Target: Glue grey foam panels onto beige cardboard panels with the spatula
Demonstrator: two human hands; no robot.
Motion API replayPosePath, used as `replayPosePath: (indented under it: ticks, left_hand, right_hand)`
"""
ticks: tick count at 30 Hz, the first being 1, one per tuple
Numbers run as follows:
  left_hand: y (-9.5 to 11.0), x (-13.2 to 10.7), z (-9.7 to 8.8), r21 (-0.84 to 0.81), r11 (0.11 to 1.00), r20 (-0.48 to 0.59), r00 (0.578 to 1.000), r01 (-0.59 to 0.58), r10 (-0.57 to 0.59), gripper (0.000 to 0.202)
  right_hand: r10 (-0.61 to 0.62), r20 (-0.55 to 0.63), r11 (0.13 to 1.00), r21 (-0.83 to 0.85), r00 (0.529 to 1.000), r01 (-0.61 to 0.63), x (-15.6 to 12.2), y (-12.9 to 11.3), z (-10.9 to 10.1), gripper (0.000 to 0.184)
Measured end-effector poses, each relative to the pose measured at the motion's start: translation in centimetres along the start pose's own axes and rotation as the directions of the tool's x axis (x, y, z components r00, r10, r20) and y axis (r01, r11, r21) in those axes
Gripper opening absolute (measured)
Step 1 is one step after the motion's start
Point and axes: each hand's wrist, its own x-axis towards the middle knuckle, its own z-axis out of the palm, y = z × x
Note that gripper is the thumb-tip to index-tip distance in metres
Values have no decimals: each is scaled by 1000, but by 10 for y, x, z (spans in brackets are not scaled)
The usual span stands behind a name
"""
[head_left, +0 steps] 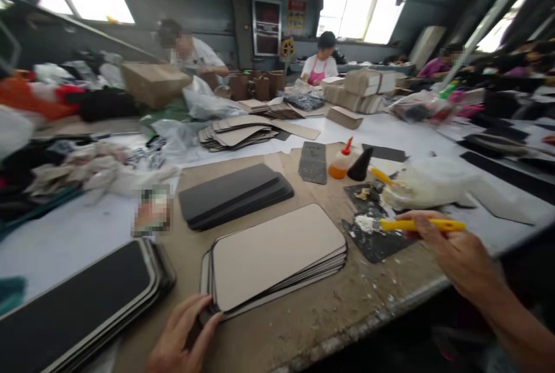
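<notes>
Yellow-handled glue brush (418, 225) pinched between fingers of right hand (459, 257), bristles over black scrap sheet (377, 243), left hand (182, 335) fingers spread, touching near corner of stacked beige rounded cardboard panels (277, 251).

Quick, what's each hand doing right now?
Left hand: open, fingers touching the near corner of the stack of beige boards.
Right hand: closed, holding a yellow-handled tool.
</notes>
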Motion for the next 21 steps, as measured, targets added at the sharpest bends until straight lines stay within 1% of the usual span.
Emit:
replayPosePath:
  ticks: [1,2,3,4,7,10,13,15,17,19,21]
  left_hand:
    - [3,3,-3,25,1000,-18,1000,12,-11,26]
    - [7,6,-4,36,999,-68,997,29,-27,25]
    - [10,9,-5,39,998,-77,996,52,-49,25]
    - [13,12,-5,35,998,-85,995,51,-48,25]
    - [16,16,-3,-19,1000,-45,999,-6,5,25]
    - [16,15,0,-72,996,-4,999,-45,45,21]
    - [15,14,2,-81,995,-18,999,-51,50,19]
    - [14,14,3,-77,995,-36,998,-57,55,18]
    - [13,15,3,-76,995,-46,997,-69,65,17]
    - [12,15,4,-80,993,-58,995,-88,83,17]
    - [9,14,5,-84,990,-75,991,-116,110,18]
  right_hand:
    - [26,50,995,95,998,-31,-3,-9,10,48]
    - [31,111,981,187,993,-51,-6,-18,22,45]
    - [19,174,962,264,984,-66,-10,-29,35,43]
    - [-4,232,944,322,973,-73,-15,-41,50,42]
    - [-103,355,896,438,929,-68,-33,-83,93,40]
    - [-174,427,841,533,888,-91,-49,-123,135,39]
    - [-209,483,798,587,850,-137,-61,-147,169,40]
    - [-220,502,800,584,837,-139,-64,-151,183,40]
    - [-212,488,833,543,847,-105,-61,-147,188,39]
    - [-178,440,885,462,880,-53,-52,-135,183,37]
    - [-137,370,935,355,919,-4,-38,-117,169,36]
